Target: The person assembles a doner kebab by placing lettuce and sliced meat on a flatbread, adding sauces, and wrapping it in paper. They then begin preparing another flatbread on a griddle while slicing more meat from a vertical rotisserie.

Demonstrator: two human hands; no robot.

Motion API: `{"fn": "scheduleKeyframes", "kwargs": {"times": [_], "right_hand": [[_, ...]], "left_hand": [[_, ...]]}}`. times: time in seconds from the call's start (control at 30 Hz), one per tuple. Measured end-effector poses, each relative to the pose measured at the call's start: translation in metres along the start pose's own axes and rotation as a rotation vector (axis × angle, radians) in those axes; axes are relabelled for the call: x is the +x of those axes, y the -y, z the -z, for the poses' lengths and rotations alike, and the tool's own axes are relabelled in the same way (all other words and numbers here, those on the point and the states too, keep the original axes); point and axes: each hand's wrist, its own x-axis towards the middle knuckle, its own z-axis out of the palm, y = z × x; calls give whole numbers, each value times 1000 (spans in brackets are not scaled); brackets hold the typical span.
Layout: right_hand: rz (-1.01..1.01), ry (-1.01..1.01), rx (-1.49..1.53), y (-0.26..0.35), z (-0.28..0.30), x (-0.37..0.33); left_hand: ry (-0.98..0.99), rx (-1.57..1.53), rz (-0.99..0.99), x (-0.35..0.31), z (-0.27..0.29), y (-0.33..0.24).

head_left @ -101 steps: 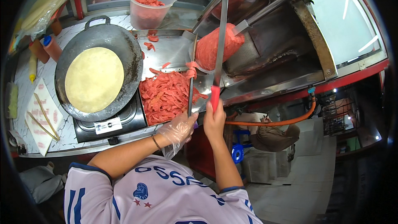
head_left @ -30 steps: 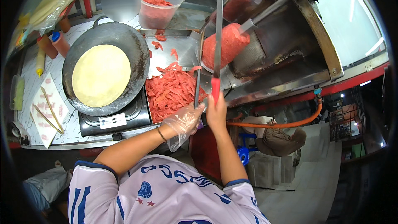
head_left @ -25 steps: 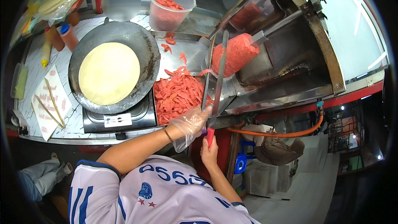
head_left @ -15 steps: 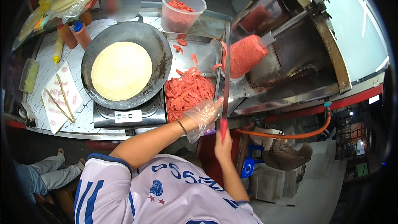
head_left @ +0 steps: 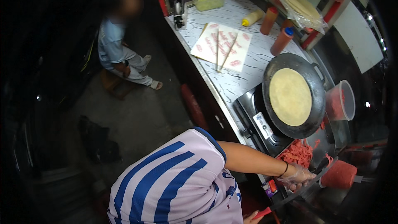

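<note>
My right hand (head_left: 251,218), at the lower edge, grips the red handle of a long knife (head_left: 296,195). Its blade runs up and right to a block of reddish meat (head_left: 339,174) on a metal spit. My left hand (head_left: 299,177), in a clear plastic glove, is closed beside the blade, around what looks like a thin metal tool (head_left: 322,165), mostly hidden. Sliced meat strips (head_left: 297,153) lie heaped in a metal tray just beyond that hand. A round flatbread (head_left: 291,96) rests in a black pan (head_left: 271,74) on a portable stove (head_left: 252,118).
A clear tub of meat (head_left: 340,100) stands past the pan. On the marbled counter (head_left: 232,83) are sauce bottles (head_left: 282,41), tongs (head_left: 226,52) on printed paper, and a container of shredded greens (head_left: 208,1). Bagged flatbreads (head_left: 300,6) lie behind. A person (head_left: 118,49) sits at left.
The view has swung left and tilted, so the counter and meat now appear at the right and the seated person shows more fully. Both hands keep their holds near the spit.
</note>
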Motion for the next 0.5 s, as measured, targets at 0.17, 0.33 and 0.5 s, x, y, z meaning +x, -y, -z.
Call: {"fn": "scheduleKeyframes", "kwargs": {"times": [0.17, 0.33, 0.5], "right_hand": [[-372, -123, 210, 18, 39, 14], [-378, -188, 228, 19, 35, 30], [-208, -259, 61, 48, 1, 75]], "left_hand": [[183, 15, -173, -25, 8, 18], [-110, 422, 114, -28, -7, 19], [-117, 366, 128, -40, -16, 22]]}}
